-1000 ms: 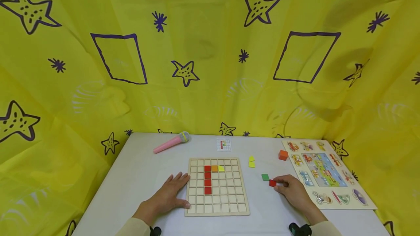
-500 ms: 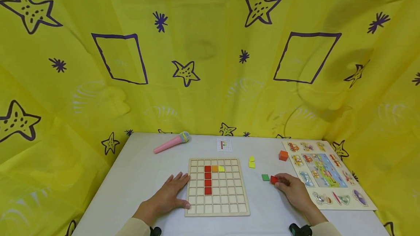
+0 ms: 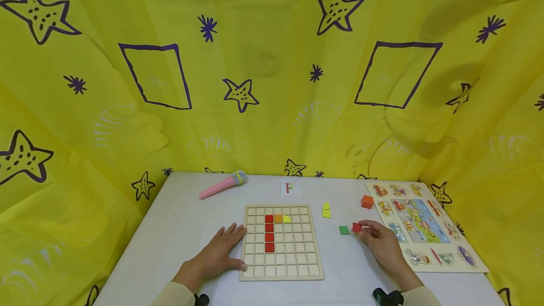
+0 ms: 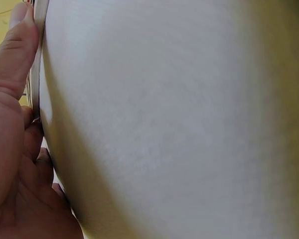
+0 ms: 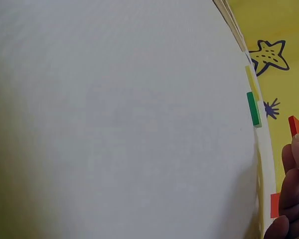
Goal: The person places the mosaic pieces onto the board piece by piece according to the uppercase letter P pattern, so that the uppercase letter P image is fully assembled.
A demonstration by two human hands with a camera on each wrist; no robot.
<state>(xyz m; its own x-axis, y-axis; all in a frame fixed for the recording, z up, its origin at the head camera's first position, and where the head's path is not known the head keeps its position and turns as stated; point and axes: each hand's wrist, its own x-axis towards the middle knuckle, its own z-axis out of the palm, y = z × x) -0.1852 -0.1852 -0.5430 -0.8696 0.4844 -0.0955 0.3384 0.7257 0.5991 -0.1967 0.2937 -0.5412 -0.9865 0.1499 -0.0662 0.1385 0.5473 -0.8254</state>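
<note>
My right hand [image 3: 382, 244] pinches a small red square tile [image 3: 357, 227] between thumb and fingertips; in the right wrist view the tile [image 5: 296, 126] is raised off the white table. Just left of it a green tile [image 3: 344, 230] lies flat. My left hand [image 3: 218, 251] rests at the left edge of a wooden grid board [image 3: 293, 268], fingers spread, thumb on the lower left rim. On the board, several red tiles [image 3: 269, 237] form a column, with an orange tile [image 3: 278, 218] and a yellow tile [image 3: 286, 218] to the right of the top one.
Two yellow pieces [image 3: 326, 213] lie right of the board. A small printed grid card [image 3: 290, 188] is behind it, and a pink toy microphone [image 3: 221, 186] at back left. An orange cube [image 3: 367, 201] stands beside a picture puzzle board [image 3: 456, 263] on the right.
My right hand has drawn the red tile back and slightly right, away from the green tile's corner, and lifted and turned it. The left hand and the board have stayed still.
</note>
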